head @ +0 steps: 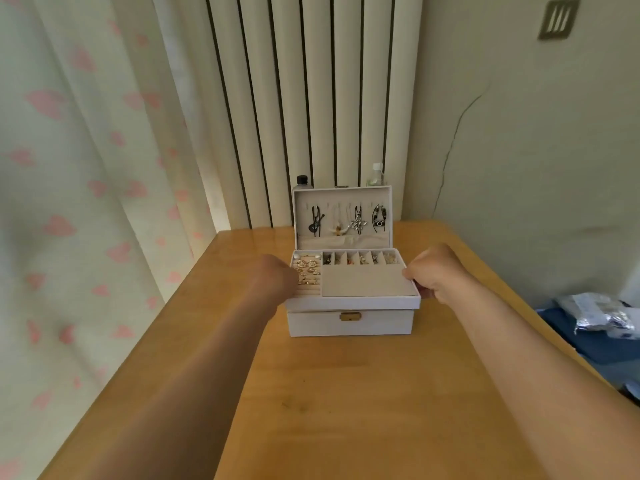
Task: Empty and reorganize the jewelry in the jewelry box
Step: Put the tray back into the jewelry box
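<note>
A white jewelry box [349, 323] with a gold clasp stands on the wooden table [346, 410], its lid [343, 216] upright. Several pendants hang inside the lid. The top tray [353, 299] sits slightly raised and forward over the base. It holds gold rings [308, 270] in slots at the left, small compartments with earrings [360, 259] along the back, and a flat beige pad [367, 282]. My left hand [273, 275] grips the tray's left side. My right hand [433, 275] grips its right side, fingers curled round the edge.
Two small bottles [304, 181] [376, 174] stand behind the lid against a ribbed radiator-like panel. A curtain with pink hearts [86, 202] hangs at the left. At the right, beyond the table edge, lies blue fabric with plastic packets [599, 317].
</note>
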